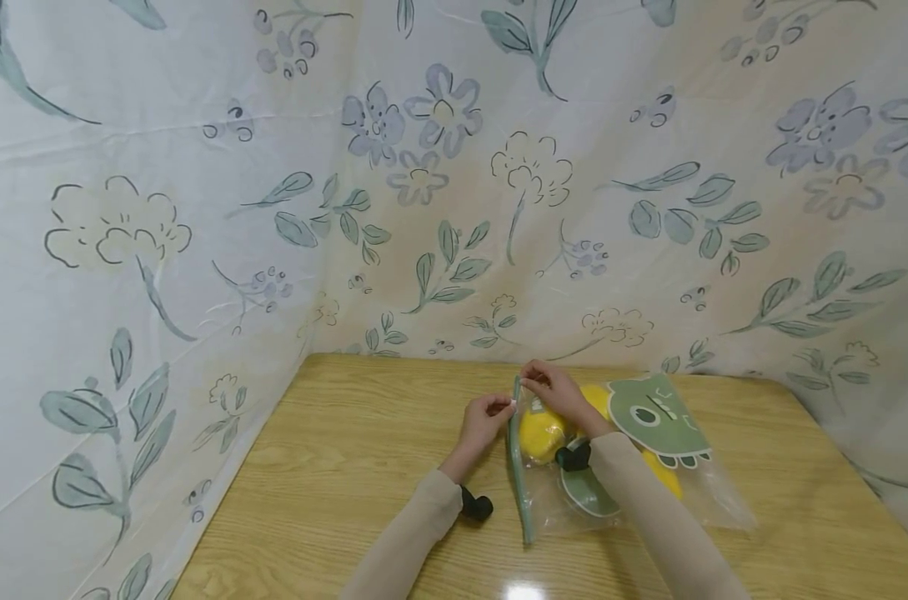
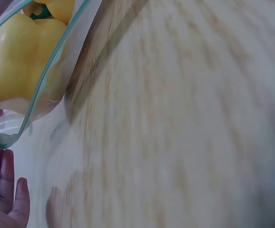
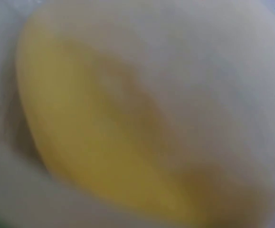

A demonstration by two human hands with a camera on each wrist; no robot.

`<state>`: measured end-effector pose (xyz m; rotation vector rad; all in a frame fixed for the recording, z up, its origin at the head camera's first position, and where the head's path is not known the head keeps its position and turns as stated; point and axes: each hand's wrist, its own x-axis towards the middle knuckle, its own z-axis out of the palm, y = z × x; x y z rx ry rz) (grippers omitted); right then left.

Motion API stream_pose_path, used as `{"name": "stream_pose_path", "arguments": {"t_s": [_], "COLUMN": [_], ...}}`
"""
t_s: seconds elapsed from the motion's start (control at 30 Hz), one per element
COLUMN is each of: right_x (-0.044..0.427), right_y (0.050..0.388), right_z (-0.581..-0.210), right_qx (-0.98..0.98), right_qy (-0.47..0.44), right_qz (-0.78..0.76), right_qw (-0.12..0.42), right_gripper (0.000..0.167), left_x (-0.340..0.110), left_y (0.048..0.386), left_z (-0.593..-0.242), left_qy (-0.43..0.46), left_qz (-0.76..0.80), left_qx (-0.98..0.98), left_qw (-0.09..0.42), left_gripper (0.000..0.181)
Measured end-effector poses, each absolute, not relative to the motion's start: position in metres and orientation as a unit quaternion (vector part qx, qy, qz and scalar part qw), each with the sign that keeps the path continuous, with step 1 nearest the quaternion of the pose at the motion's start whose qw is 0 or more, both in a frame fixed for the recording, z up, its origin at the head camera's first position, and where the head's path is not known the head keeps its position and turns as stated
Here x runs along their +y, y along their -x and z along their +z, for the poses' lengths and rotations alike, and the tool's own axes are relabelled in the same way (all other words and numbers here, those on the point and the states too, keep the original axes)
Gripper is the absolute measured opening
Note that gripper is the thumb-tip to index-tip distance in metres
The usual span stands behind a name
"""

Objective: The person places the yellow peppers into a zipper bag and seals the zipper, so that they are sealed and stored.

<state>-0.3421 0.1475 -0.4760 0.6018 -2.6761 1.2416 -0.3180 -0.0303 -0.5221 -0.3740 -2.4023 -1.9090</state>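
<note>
A clear zip bag (image 1: 716, 500) with a green cartoon print lies on the wooden table, its green zip strip (image 1: 520, 492) toward the left. Inside are yellow bell peppers (image 1: 541, 436). My left hand (image 1: 485, 421) pinches the strip near its far end. Just beyond it, my right hand (image 1: 559, 393) pinches the far corner, its forearm crossing over the bag. In the left wrist view the bag's mouth gapes around a bell pepper (image 2: 21, 59), with the left fingers (image 2: 6, 183) at its corner. A blurred yellow pepper (image 3: 80, 128) fills much of the right wrist view; the right hand is hidden there.
The wooden table (image 1: 348, 467) extends left of the bag and meets a floral cloth (image 1: 438, 275) hanging behind and at the left side. Black wrist cameras (image 1: 477, 506) sit beneath the forearms, the right one over the bag.
</note>
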Motion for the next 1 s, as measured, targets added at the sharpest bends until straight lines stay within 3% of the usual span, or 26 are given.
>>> {"name": "stream_pose_path", "arguments": {"t_s": [1.0], "right_x": [0.1493], "right_y": [0.3424], "right_z": [-0.4704], "right_qx": [-0.896], "right_qy": [-0.155], "right_qz": [0.410], "right_qw": [0.068], "right_gripper": [0.012], "left_x": [-0.0341], "left_y": [0.3127], "left_z": [-0.5183], "left_qy": [0.148], "left_qz": [-0.603], "left_qx": [-0.783], "left_qw": [0.017], "left_gripper": [0.015]}}
